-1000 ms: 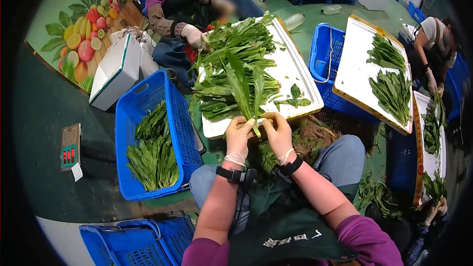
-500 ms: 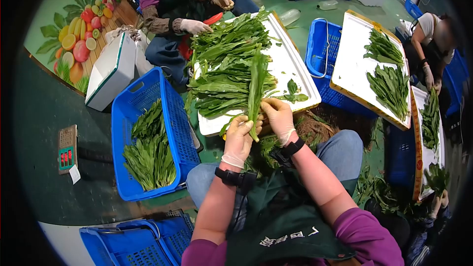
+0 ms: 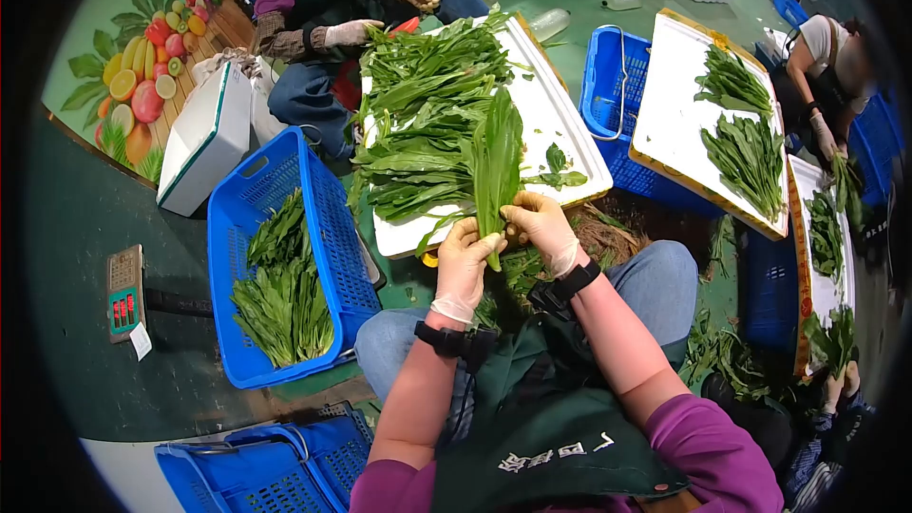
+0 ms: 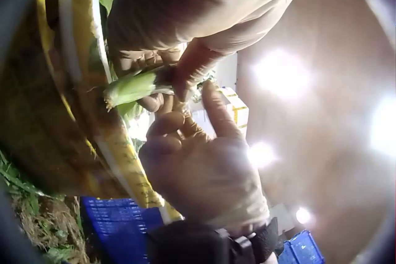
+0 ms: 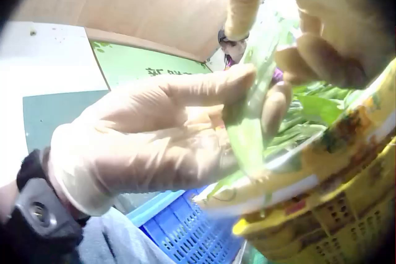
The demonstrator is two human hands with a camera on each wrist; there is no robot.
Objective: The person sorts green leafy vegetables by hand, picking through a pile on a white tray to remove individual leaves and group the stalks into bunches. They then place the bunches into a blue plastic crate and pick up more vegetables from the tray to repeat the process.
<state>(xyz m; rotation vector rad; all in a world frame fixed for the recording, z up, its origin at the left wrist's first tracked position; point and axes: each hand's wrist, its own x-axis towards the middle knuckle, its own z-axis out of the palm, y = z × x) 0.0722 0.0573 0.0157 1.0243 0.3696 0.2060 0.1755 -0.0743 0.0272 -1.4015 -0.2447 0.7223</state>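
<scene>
The blue plastic crate of sorted leafy greens sits at the person's left; the gloved left hand pinches the pale stalk end of the long green leafy vegetable, which stands upright over the near edge of the white foam board; the gloved right hand grips the same stalk from the other side; judging by this, the left should hold the base steady while the right strips only the outer leaf, pulling downward, not snapping the stem
</scene>
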